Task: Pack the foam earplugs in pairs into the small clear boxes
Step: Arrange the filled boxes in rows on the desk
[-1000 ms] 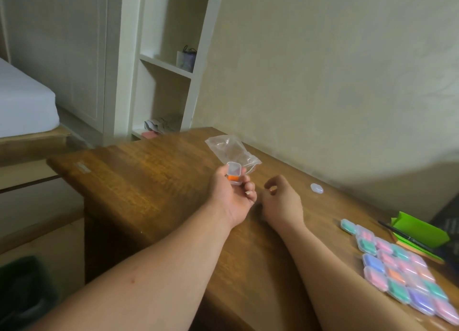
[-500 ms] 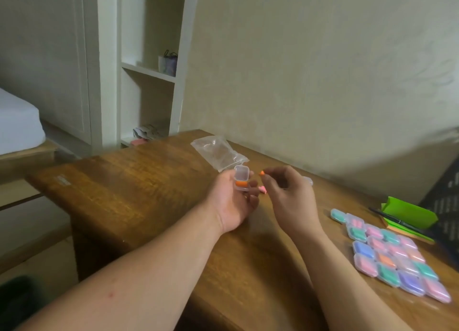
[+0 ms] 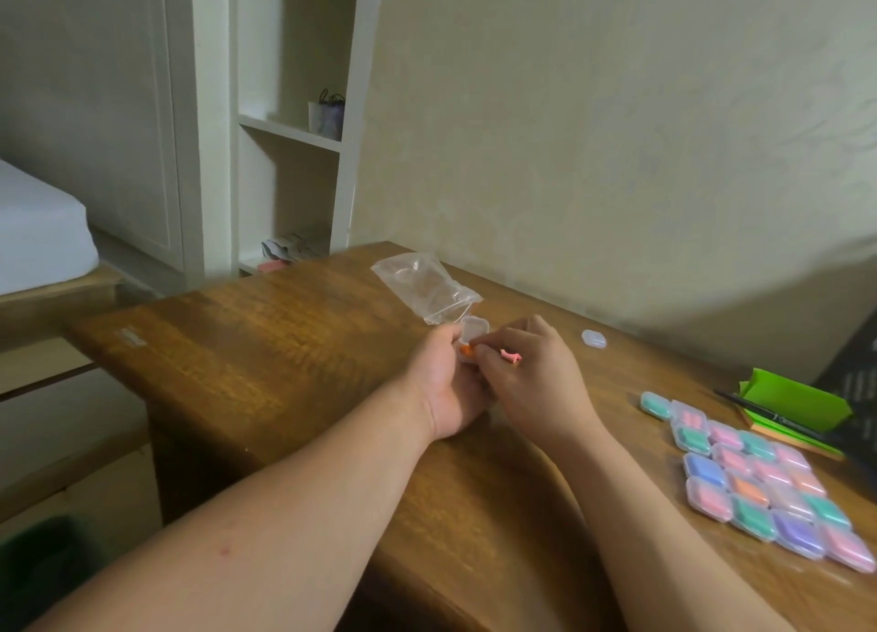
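Nearest, on the right side of the table [image 3: 247,347], lies a block of filled boxes [image 3: 759,484], closed and set edge to edge in rows. Each shows foam colour through the lid: pink, teal, purple, blue, orange. That is the finished share of the job, and it is a large one.

Further in, at the middle of the table, the two hands meet over the box in progress. The left hand [image 3: 446,384] has its grip closed round a small open box [image 3: 474,330], its lid tipped up on the far side. The right hand [image 3: 536,384] has a narrow grip: its fingertips [image 3: 481,354] are at the mouth of the box on an orange earplug [image 3: 467,350], which looks part-way in. A pink earplug [image 3: 511,357] is pinched between its fingers just to the right. I cannot tell how many plugs already sit in the box, because the fingers cover it. My reading is that this box is mid-fill, with the plug to seat and the lid to press down.

Beyond the hands, a clear plastic bag [image 3: 422,285] lies flat on the table, touching or just behind the held box. It looks close to empty; whether any plugs remain inside is unclear. To the right, apart from the hands, sits one more small clear box [image 3: 594,338], seemingly empty. So little appears to be left: this box, perhaps that one.

At the far right edge lie a green pad [image 3: 797,401] and a pen [image 3: 769,415].
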### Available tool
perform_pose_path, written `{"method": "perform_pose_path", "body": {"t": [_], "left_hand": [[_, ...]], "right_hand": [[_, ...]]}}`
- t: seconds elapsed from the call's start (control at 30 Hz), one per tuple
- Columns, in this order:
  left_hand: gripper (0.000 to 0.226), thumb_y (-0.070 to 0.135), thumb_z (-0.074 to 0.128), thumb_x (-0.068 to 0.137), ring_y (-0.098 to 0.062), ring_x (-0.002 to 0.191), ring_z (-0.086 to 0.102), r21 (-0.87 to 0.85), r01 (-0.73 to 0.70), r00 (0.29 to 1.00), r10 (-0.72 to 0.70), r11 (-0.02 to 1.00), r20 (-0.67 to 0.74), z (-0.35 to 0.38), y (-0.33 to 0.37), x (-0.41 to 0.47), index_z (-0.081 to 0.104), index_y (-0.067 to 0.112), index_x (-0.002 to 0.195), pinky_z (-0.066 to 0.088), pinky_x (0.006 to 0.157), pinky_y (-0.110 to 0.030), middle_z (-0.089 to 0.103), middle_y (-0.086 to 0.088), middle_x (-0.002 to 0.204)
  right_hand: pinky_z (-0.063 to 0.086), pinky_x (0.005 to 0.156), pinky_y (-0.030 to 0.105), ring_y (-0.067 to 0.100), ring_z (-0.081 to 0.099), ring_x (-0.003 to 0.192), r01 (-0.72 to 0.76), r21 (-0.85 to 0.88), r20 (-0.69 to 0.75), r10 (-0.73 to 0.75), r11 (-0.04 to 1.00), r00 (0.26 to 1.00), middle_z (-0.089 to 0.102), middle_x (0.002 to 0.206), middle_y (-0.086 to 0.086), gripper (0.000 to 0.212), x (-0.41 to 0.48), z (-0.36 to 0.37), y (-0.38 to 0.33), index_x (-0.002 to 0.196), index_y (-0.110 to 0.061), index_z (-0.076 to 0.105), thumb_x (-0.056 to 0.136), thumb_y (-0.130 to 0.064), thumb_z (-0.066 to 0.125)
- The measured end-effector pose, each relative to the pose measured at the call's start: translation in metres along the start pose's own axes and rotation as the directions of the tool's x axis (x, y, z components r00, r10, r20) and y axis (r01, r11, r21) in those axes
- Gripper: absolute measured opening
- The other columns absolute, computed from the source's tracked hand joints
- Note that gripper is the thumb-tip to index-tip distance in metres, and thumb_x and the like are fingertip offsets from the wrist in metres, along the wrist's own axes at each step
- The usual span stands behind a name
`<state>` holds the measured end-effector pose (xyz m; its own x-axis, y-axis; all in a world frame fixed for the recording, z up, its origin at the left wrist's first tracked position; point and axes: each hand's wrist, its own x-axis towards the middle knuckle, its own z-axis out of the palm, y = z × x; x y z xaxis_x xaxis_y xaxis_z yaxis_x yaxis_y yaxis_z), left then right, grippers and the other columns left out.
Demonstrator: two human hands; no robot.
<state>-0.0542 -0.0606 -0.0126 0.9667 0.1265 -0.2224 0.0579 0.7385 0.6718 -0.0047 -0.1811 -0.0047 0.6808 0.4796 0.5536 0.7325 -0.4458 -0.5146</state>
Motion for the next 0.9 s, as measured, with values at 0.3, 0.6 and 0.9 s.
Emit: {"method": "perform_pose_path", "body": {"t": [0.3, 0.6, 0.9], "left_hand": [[0.029, 0.031, 0.046, 0.11, -0.021, 0.064, 0.058, -0.015, -0.029, 1.0, 0.029, 0.999, -0.001, -0.003, 0.0, 0.003, 0.065, 0.009, 0.109, 0.047, 0.066, -0.032, 0.063, -0.01, 0.074], [0.053, 0.045, 0.041, 0.11, -0.026, 0.098, 0.059, 0.007, -0.04, 0.998, 0.04, 0.999, 0.048, 0.0, -0.003, 0.002, 0.073, 0.012, 0.136, 0.052, 0.084, -0.037, 0.062, -0.011, 0.1], [0.049, 0.042, 0.029, 0.116, -0.02, 0.084, 0.062, 0.148, -0.049, 0.997, 0.038, 0.988, 0.072, 0.008, -0.007, -0.003, 0.069, 0.016, 0.107, 0.052, 0.081, -0.037, 0.064, -0.006, 0.088]], "right_hand": [[0.045, 0.105, 0.025, 0.002, 0.054, 0.134, -0.169, 0.197, 0.182, 0.133, 0.966, 0.974, 0.059, 0.147, -0.016, 0.072, -0.001, -0.032, 0.005, 0.156, -0.033, 0.051, 0.089, -0.042, 0.079], [0.039, 0.095, 0.005, -0.001, 0.055, 0.13, -0.02, 0.041, 0.099, 0.016, 0.999, 0.995, 0.061, 0.142, -0.021, 0.076, -0.004, -0.018, 0.0, 0.158, -0.035, 0.047, 0.09, -0.025, 0.08], [0.052, 0.087, 0.046, 0.015, 0.058, 0.1, 0.147, -0.218, -0.014, -0.154, 0.965, 0.988, 0.065, 0.101, -0.015, 0.015, -0.003, -0.014, 0.007, 0.109, -0.033, 0.073, 0.094, -0.033, 0.075]]}}
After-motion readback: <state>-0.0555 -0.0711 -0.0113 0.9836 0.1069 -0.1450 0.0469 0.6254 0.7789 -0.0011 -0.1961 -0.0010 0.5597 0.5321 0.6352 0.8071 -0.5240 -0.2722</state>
